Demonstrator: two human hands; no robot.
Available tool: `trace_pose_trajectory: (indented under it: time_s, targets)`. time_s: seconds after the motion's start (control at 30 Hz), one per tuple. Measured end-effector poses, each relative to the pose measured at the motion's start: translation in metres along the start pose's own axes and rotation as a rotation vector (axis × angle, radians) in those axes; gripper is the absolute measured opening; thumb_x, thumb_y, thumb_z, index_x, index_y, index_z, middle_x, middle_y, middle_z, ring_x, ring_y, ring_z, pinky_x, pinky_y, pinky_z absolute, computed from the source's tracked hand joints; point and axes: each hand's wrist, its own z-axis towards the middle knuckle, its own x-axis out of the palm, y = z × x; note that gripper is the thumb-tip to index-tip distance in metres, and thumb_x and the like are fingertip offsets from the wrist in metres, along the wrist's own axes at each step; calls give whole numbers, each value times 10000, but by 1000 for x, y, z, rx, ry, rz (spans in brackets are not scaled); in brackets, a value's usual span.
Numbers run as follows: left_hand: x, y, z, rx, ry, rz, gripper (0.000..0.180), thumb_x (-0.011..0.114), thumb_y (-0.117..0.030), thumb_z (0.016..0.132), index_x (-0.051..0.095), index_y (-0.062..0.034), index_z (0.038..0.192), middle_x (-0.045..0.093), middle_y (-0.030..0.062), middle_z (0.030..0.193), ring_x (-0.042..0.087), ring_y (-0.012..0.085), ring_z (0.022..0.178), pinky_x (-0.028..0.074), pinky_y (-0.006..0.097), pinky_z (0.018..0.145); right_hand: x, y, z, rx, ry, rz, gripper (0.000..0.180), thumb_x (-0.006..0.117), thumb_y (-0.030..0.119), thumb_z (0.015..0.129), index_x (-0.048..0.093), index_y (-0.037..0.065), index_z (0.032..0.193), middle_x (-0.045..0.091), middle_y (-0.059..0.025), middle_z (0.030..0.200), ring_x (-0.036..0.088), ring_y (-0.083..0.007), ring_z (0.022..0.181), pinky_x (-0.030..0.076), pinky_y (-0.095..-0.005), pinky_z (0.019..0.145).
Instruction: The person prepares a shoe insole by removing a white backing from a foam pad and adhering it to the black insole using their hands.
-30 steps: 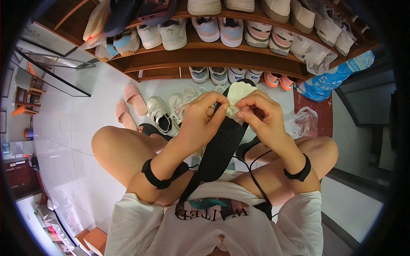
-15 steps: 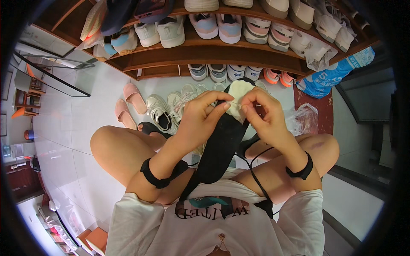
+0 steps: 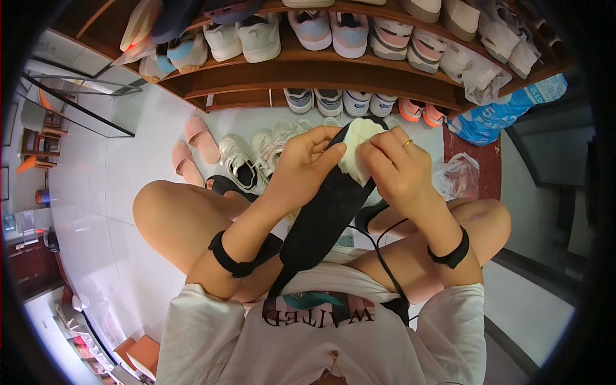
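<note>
A long black fabric piece [image 3: 321, 221] slants up from my lap, a strap running off its near end. On its far end lies a white fluffy wad [image 3: 356, 154] that looks like cotton stuffing. My left hand [image 3: 305, 167] is closed on the left edge of the black piece, its thumb beside the wad. My right hand [image 3: 401, 167], wearing a ring, has its fingers bunched against the right side of the wad. Its fingertips are partly hidden, and I cannot tell whether they pinch or press the fluff.
Beyond my hands stands a wooden shoe rack [image 3: 314, 80] with several pairs of shoes. White sneakers [image 3: 242, 168] and pink slippers [image 3: 202, 141] are on the tiled floor. At right are a clear plastic bag [image 3: 459, 174] and a blue bag [image 3: 491, 122]. A black cord [image 3: 382, 260] loops over my leg.
Both hands were pinching a wisp of fluff between them. Now my left hand has drawn back to the black edge, and my right hand has turned knuckles-up over the wad.
</note>
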Motion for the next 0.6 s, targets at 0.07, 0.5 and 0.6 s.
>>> trace_pose_trajectory:
  time_s: [0.07, 0.5, 0.6]
  targets:
    - [-1, 1, -1, -15, 9, 21, 243, 515, -101, 858, 514, 47, 1051, 587, 23, 836, 511, 48, 723, 421, 175, 633, 1, 4, -1, -14, 22, 26, 201, 563, 98, 585, 537, 35, 774, 461, -45, 745, 495, -180, 653, 423, -263, 458]
    - [-12, 2, 8, 87, -212, 101, 161, 534, -94, 813, 575, 54, 859, 584, 18, 734, 501, 40, 648, 412, 196, 568, 3, 12, -3, 42, 76, 212, 254, 605, 63, 649, 554, -10, 887, 515, -104, 925, 507, -234, 756, 426, -301, 627]
    - [-15, 1, 9, 92, -192, 61, 167, 537, -91, 816, 575, 58, 881, 596, 28, 765, 517, 45, 669, 420, 195, 590, 1, 8, -8, 204, -24, 454, 239, 616, 85, 709, 534, -1, 917, 506, -96, 944, 503, -213, 767, 403, -286, 630]
